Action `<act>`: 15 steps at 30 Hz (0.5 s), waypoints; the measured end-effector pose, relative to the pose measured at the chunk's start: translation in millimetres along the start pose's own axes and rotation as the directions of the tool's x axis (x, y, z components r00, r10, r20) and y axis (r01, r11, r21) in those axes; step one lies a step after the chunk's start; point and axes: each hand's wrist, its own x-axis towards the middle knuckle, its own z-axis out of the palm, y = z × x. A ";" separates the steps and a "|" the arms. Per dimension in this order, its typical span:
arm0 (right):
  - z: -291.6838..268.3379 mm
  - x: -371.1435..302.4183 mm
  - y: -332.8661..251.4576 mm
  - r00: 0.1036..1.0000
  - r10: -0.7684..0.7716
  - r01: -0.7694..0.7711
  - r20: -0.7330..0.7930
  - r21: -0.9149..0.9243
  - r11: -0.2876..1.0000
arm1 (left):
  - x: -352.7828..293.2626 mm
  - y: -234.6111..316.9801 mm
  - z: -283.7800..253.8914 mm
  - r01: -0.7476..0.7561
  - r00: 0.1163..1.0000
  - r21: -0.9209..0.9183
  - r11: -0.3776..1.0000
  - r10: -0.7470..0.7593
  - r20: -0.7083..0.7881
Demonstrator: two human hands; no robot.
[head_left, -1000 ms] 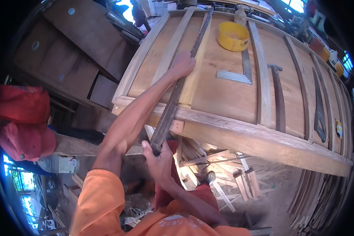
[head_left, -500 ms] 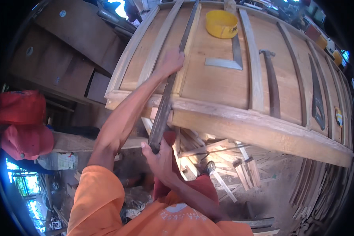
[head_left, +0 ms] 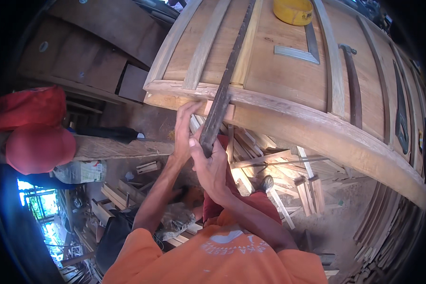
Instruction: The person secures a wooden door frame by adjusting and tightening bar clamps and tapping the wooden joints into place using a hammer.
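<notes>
A long dark bar [head_left: 229,71] with notches along its edge lies across a wooden framed panel [head_left: 288,94] and sticks out past its near edge. My right hand [head_left: 210,170] is wrapped around the bar's near end. Beside the bar, my left hand [head_left: 183,132] has its fingers stretched up toward the panel's edge. Its fingertips are close to a small pinkish wood block [head_left: 229,111] between the bar and that edge; whether they touch it I cannot tell. Part of the block is hidden behind the bar.
On the panel are a yellow tub [head_left: 293,12], a metal square [head_left: 296,53], a hammer [head_left: 351,85] and a handsaw [head_left: 400,113], among raised slats. Offcuts [head_left: 274,165] litter the floor below. A red cap [head_left: 40,146] rests on a plank at left. Wood strips [head_left: 383,236] are stacked at right.
My left hand has let go of the bar's middle and come back to the panel's near edge. The right hand stays on the bar's end. The view has shifted, so the panel sits higher.
</notes>
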 end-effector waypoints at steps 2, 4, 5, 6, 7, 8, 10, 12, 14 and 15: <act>-0.4 0.3 1.3 0.999 0.044 -0.044 0.007 -0.025 0.999 | -6.9 -5.3 10.3 -0.078 0.997 0.026 0.997 0.078 0.025; -0.5 -0.3 1.3 0.999 0.049 -0.049 0.007 -0.006 0.999 | -0.6 -8.4 16.6 -0.013 0.993 -0.087 0.996 0.024 0.119; -0.4 -0.8 0.9 0.998 0.057 -0.057 0.002 0.027 0.998 | 2.8 -8.3 17.0 -0.034 0.991 -0.110 0.993 0.047 0.122; 0.0 -1.2 -0.4 0.999 0.052 -0.052 0.000 0.030 0.998 | 5.4 -7.5 16.5 -0.006 0.990 -0.131 0.991 0.024 0.137; 0.5 -1.7 -1.9 0.999 0.054 -0.054 -0.002 0.020 0.998 | 6.1 -5.7 14.0 -0.019 0.992 -0.149 0.989 0.038 0.121; 1.3 -2.1 -3.1 0.999 0.053 -0.053 0.003 -0.001 0.999 | 7.0 -3.9 13.1 0.021 0.986 -0.151 0.988 0.004 0.167; 3.2 -2.7 -5.4 0.998 0.064 -0.064 -0.002 0.005 0.998 | 6.7 0.4 10.6 0.230 0.959 -0.296 0.927 -0.164 0.232; 5.3 -2.9 -7.0 0.998 0.070 -0.070 0.002 -0.002 0.998 | 8.8 5.2 8.8 0.145 0.972 -0.244 0.959 -0.091 0.217; 6.8 -2.7 -7.6 0.995 0.096 -0.095 0.013 -0.055 0.994 | 14.6 11.5 6.7 0.061 0.978 -0.188 0.980 -0.022 0.206; 7.2 -2.6 -7.1 0.995 0.103 -0.102 0.006 -0.053 0.993 | 18.5 15.2 5.3 0.069 0.974 -0.144 0.987 -0.035 0.224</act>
